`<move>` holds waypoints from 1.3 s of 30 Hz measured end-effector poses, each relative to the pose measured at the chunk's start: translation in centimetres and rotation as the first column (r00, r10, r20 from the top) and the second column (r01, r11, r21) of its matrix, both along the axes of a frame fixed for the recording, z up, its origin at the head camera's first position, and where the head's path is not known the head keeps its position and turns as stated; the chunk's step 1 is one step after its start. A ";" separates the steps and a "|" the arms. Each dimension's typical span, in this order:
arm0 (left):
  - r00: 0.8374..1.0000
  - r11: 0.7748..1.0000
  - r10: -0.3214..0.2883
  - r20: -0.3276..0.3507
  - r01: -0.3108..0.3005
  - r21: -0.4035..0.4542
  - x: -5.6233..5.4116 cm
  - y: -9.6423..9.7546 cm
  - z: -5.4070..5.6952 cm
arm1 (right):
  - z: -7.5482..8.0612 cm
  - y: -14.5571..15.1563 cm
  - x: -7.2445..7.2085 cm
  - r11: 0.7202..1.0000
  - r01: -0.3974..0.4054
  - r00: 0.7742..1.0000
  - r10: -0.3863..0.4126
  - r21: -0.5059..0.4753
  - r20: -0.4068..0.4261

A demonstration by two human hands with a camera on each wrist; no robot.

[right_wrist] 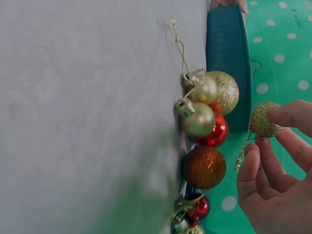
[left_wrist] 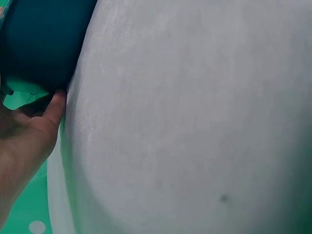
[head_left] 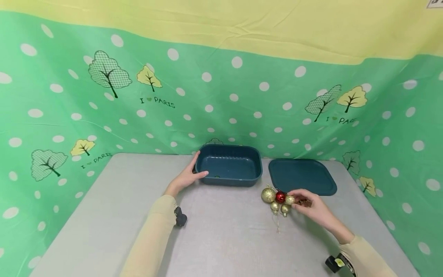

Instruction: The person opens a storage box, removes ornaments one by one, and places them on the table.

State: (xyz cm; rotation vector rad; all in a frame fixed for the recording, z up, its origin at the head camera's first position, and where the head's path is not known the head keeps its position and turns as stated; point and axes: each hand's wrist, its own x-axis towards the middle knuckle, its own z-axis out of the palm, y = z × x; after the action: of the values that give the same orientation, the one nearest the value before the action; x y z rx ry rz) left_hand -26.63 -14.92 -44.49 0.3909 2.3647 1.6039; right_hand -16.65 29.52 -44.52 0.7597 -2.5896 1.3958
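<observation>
A dark blue rectangular container (head_left: 229, 181) stands at the back of the table, its opening up. My left hand (head_left: 187, 175) holds it at the left end, with the thumb at the front corner and the fingers along the left side. My right hand (right_wrist: 278, 180) pinches a gold glitter ball ornament (right_wrist: 265, 119) between thumb and fingers, its gold cord dangling. Beside that hand lies a cluster of Christmas balls: a large gold glitter ball (head_left: 268, 195), a shiny red ball (head_left: 280, 197), smaller gold balls (head_left: 275, 206) and, in the right wrist view, a copper-coloured ball (right_wrist: 204, 167).
A flat blue lid (head_left: 304, 177) lies to the right of the container, behind the ornaments. More small red and gold ornaments (right_wrist: 199, 208) lie near the right hand. A green and yellow printed cloth (head_left: 221, 96) hangs behind the grey table (head_left: 221, 238).
</observation>
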 end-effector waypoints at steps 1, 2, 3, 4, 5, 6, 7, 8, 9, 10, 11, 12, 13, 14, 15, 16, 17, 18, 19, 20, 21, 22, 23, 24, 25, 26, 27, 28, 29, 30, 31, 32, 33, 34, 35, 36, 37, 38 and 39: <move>1.000 1.000 0.003 0.002 -0.003 0.002 0.0 0.0 0.0 | -0.1 0.2 0.1 1.000 0.005 1.000 -0.005 0.007 -0.003; 1.000 1.000 0.005 0.004 -0.005 0.004 0.1 -0.1 0.0 | -0.1 0.3 0.1 1.000 0.009 1.000 -0.009 0.011 -0.004; 1.000 1.000 0.007 0.004 -0.007 0.005 0.1 -0.1 0.0 | -0.2 0.5 0.2 1.000 0.015 1.000 -0.014 0.016 -0.007; 1.000 1.000 0.009 0.005 -0.009 0.006 0.1 -0.1 0.0 | -0.3 0.7 0.3 1.000 0.021 1.000 -0.021 0.022 -0.010; 1.000 1.000 0.010 0.005 -0.010 0.006 0.1 -0.2 0.0 | -0.4 0.8 0.3 0.999 0.027 1.000 -0.027 0.026 -0.010; 1.000 1.000 0.011 0.004 -0.011 0.007 0.1 -0.2 0.0 | -0.5 1.0 0.4 0.999 0.034 0.999 -0.034 0.031 -0.011; 1.000 1.000 0.010 0.003 -0.010 0.008 0.1 -0.2 -0.1 | -0.5 1.1 0.6 0.999 0.040 0.999 -0.040 0.035 -0.011; 1.000 1.000 0.009 0.001 -0.009 0.009 0.0 -0.2 -0.1 | -0.6 1.3 0.7 0.998 0.043 0.999 -0.043 0.041 -0.011; 1.000 1.000 0.009 0.002 -0.009 0.011 0.1 -0.2 -0.1 | -0.7 1.4 0.8 0.998 0.047 0.999 -0.046 0.048 -0.010; 1.000 1.000 0.008 0.002 -0.009 0.012 0.1 -0.3 -0.1 | -0.8 1.5 1.0 0.997 0.047 0.999 -0.047 0.053 -0.009; 1.000 1.000 0.008 0.002 -0.008 0.016 0.1 -0.3 -0.1 | -1.0 1.6 1.1 0.997 0.047 0.999 -0.047 0.057 -0.006; 1.000 1.000 0.010 0.004 -0.010 0.019 0.1 -0.3 -0.1 | -1.1 1.7 1.2 0.997 0.046 0.999 -0.046 0.059 -0.002; 1.000 1.000 0.011 0.007 -0.011 0.021 0.2 -0.3 -0.1 | -1.2 1.8 1.2 0.997 0.045 0.999 -0.045 0.062 0.003; 1.000 1.000 0.013 0.008 -0.013 0.023 0.2 -0.4 0.0 | -1.4 1.8 1.3 0.997 0.045 0.999 -0.045 0.065 0.011; 1.000 1.000 0.015 0.009 -0.015 0.023 0.2 -0.4 0.0 | -1.5 1.9 1.3 0.997 0.045 0.999 -0.046 0.063 0.020; 1.000 1.000 0.017 0.009 -0.018 0.022 0.3 -0.4 0.0 | -1.7 1.9 1.3 0.997 0.044 0.998 -0.046 0.063 0.031; 1.000 1.000 0.019 0.009 -0.019 0.019 0.3 -0.4 0.1 | -1.8 1.9 1.4 0.997 0.044 0.998 -0.047 0.061 0.044; 1.000 1.000 0.020 0.007 -0.020 0.015 0.3 -0.4 0.1 | -1.9 1.8 1.4 0.997 0.044 0.997 -0.048 0.061 0.055; 1.000 1.000 0.021 0.005 -0.021 0.011 0.3 -0.4 0.2 | -2.0 1.7 1.5 0.997 0.046 0.997 -0.050 0.065 0.061; 1.000 1.000 0.020 0.002 -0.021 0.007 0.3 -0.4 0.2 | -2.0 1.7 1.5 0.997 0.047 0.996 -0.052 0.068 0.067; 1.000 1.000 0.021 0.000 -0.021 0.002 0.4 -0.4 0.2 | -2.1 1.6 1.5 0.996 0.049 0.996 -0.054 0.068 0.071; 1.000 1.000 0.021 -0.001 -0.021 0.000 0.4 -0.4 0.2 | -2.1 1.5 1.5 0.996 0.052 0.996 -0.057 0.072 0.074; 1.000 1.000 0.021 -0.001 -0.021 -0.002 0.4 -0.4 0.2 | -2.2 1.4 1.6 0.995 0.058 0.995 -0.064 0.075 0.077; 1.000 1.000 0.021 0.000 -0.021 -0.003 0.4 -0.4 0.2 | -2.2 1.4 1.6 0.995 0.065 0.994 -0.071 0.081 0.080; 1.000 1.000 0.021 0.001 -0.021 -0.003 0.4 -0.3 0.2 | -2.2 1.3 1.7 0.994 0.071 0.993 -0.078 0.082 0.084; 1.000 1.000 0.020 0.002 -0.020 -0.006 0.4 -0.3 0.1 | -2.3 1.3 1.7 0.994 0.076 0.992 -0.083 0.082 0.092; 1.000 1.000 0.020 0.001 -0.020 -0.008 0.4 -0.3 0.1 | -2.3 1.3 1.7 0.993 0.081 0.991 -0.089 0.083 0.103; 1.000 1.000 0.017 0.003 -0.017 -0.009 0.4 -0.3 0.1 | -2.4 1.3 1.7 0.992 0.089 0.988 -0.099 0.089 0.118; 1.000 1.000 0.014 0.003 -0.014 -0.013 0.4 -0.3 0.1 | -2.5 1.4 1.7 0.991 0.094 0.986 -0.106 0.092 0.127; 1.000 1.000 0.014 0.003 -0.014 -0.019 0.0 -0.3 -0.4 | -2.6 1.5 1.7 0.990 0.101 0.984 -0.114 0.101 0.134; 1.000 1.000 0.016 -0.003 -0.016 -0.023 -0.3 -0.3 -0.9 | -2.7 1.5 1.7 0.989 0.105 0.983 -0.120 0.103 0.143; 1.000 0.999 0.019 -0.010 -0.019 -0.029 -0.6 -0.3 -1.5 | -2.7 1.6 1.7 0.988 0.110 0.980 -0.125 0.105 0.152; 1.000 0.999 0.021 -0.016 -0.022 -0.035 -1.0 -0.3 -2.1 | -2.8 1.6 1.7 0.987 0.116 0.978 -0.132 0.108 0.159; 0.999 0.999 0.025 -0.022 -0.026 -0.048 -1.3 -0.3 -2.5 | -2.8 1.5 1.7 0.986 0.124 0.976 -0.141 0.107 0.165; 0.999 0.998 0.032 -0.030 -0.034 -0.059 -1.6 -0.4 -3.1 | -2.9 1.5 1.7 0.986 0.132 0.975 -0.147 0.103 0.165; 0.999 0.997 0.039 -0.037 -0.041 -0.071 -1.9 -0.4 -3.6 | -2.9 1.4 1.8 0.986 0.136 0.974 -0.151 0.099 0.167; 0.998 0.996 0.043 -0.045 -0.046 -0.082 -1.8 -0.4 -3.5 | -2.9 1.3 1.8 0.986 0.139 0.973 -0.153 0.090 0.170; 0.998 0.994 0.043 -0.049 -0.048 -0.094 -1.8 -0.3 -3.4 | -3.0 1.3 1.8 0.986 0.142 0.973 -0.156 0.086 0.172; 0.998 0.993 0.043 -0.053 -0.048 -0.106 -1.8 -0.3 -3.3 | -3.0 1.2 1.9 0.986 0.146 0.972 -0.159 0.086 0.171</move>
State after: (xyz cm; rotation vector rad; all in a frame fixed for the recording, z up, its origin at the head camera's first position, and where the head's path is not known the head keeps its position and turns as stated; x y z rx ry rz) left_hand -28.38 -15.21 -47.82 0.3616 2.5018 1.4945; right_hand -14.80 30.75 -47.54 0.4504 -2.7778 1.3894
